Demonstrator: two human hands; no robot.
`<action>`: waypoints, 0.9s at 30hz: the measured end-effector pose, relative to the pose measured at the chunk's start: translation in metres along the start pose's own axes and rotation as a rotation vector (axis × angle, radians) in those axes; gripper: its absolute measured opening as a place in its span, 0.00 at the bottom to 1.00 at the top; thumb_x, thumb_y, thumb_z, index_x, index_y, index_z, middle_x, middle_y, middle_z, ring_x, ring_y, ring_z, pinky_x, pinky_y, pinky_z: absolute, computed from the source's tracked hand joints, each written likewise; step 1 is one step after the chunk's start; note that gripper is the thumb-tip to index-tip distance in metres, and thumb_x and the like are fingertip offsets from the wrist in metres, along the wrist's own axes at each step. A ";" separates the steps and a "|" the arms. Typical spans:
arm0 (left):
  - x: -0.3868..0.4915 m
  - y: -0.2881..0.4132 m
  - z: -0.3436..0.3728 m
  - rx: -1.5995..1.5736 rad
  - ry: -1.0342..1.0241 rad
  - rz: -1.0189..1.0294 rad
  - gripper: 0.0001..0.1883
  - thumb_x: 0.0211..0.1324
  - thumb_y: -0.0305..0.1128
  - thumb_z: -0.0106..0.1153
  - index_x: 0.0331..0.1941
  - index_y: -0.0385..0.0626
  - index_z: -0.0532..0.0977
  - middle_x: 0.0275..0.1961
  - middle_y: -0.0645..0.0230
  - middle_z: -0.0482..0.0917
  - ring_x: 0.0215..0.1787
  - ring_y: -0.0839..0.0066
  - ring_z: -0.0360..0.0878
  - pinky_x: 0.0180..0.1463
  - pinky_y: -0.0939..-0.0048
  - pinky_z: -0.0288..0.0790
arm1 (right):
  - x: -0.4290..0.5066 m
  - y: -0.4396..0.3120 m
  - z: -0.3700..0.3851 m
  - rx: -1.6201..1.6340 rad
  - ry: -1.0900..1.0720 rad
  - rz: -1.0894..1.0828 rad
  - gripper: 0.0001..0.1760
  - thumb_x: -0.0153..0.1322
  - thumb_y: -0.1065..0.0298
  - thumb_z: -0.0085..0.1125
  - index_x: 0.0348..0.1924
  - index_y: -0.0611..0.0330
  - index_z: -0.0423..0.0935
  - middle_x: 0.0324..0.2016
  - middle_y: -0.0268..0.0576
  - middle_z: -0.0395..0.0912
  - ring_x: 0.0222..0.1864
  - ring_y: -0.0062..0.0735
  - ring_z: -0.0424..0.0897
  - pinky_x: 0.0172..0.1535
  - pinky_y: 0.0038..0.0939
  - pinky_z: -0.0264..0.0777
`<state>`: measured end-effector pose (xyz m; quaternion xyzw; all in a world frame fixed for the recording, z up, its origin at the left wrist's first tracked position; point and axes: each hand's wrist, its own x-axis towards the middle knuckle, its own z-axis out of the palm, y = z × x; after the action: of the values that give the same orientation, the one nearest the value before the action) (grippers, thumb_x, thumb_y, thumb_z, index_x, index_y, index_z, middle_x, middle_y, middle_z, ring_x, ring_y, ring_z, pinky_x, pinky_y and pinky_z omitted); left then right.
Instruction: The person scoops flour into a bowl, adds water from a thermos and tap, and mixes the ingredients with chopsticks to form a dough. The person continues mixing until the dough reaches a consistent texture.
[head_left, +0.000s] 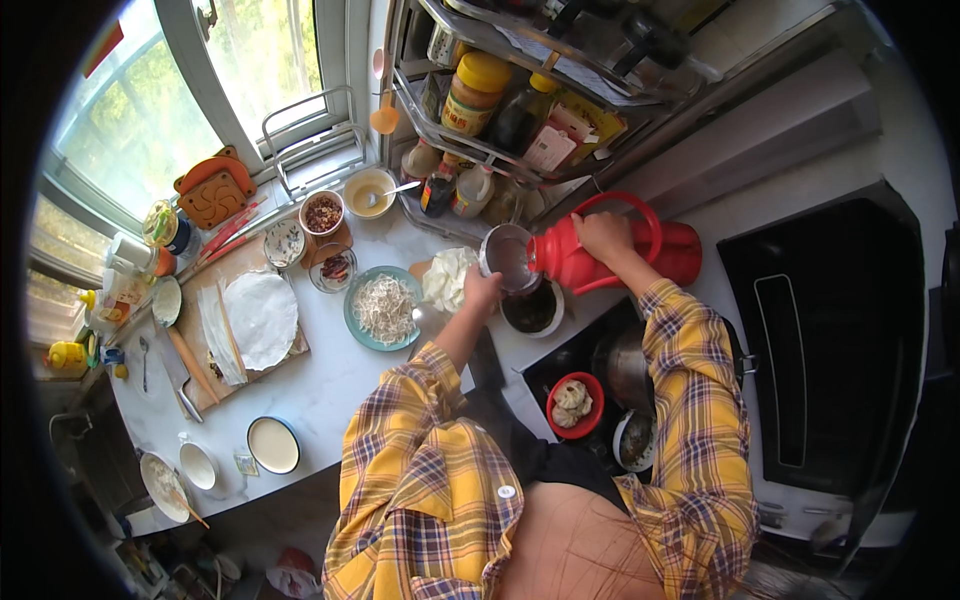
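My right hand (604, 236) grips a red thermos flask (675, 253), which is tipped on its side with its mouth at the rim of a metal bowl (511, 259). My left hand (482, 289) holds that bowl by its near left edge. Liquid shows inside the bowl. Just below it stands a white-rimmed bowl of dark contents (531, 309). White leafy pieces, perhaps cabbage (450, 279), lie left of the bowl. Further left is a teal plate (350, 319) of pale shreds.
A cutting board (196, 281) carries a white dough sheet (261, 319); a rolling pin (191, 360) and a cleaver (177, 379) lie beside it. A red bowl of buns (574, 405) and a metal pot (626, 367) sit at the stove. Shelves of jars (474, 90) rise behind.
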<state>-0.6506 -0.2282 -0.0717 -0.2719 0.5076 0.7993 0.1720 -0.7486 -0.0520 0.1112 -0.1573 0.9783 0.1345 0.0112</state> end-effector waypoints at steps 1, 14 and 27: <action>0.000 -0.001 0.000 -0.001 -0.002 0.003 0.21 0.52 0.24 0.55 0.53 0.39 0.67 0.44 0.59 0.76 0.36 0.66 0.80 0.27 0.69 0.78 | 0.000 -0.001 0.000 0.006 -0.001 0.004 0.28 0.72 0.49 0.45 0.19 0.61 0.82 0.21 0.54 0.81 0.27 0.54 0.82 0.34 0.48 0.75; -0.011 0.006 0.000 -0.011 -0.006 -0.010 0.20 0.51 0.24 0.55 0.50 0.38 0.69 0.43 0.60 0.76 0.37 0.66 0.80 0.28 0.67 0.80 | -0.002 0.001 -0.012 0.086 -0.034 0.016 0.29 0.73 0.49 0.43 0.20 0.60 0.82 0.23 0.55 0.81 0.29 0.54 0.81 0.37 0.49 0.74; -0.039 0.030 -0.026 -0.219 -0.031 -0.060 0.16 0.58 0.26 0.50 0.51 0.38 0.67 0.44 0.59 0.75 0.40 0.66 0.79 0.33 0.65 0.80 | -0.028 0.054 0.036 0.338 0.394 0.040 0.31 0.76 0.51 0.38 0.17 0.61 0.79 0.17 0.56 0.76 0.22 0.57 0.77 0.28 0.51 0.70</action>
<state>-0.6297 -0.2644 -0.0354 -0.2917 0.4061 0.8485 0.1731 -0.7398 0.0153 0.0922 -0.1572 0.9730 -0.0640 -0.1562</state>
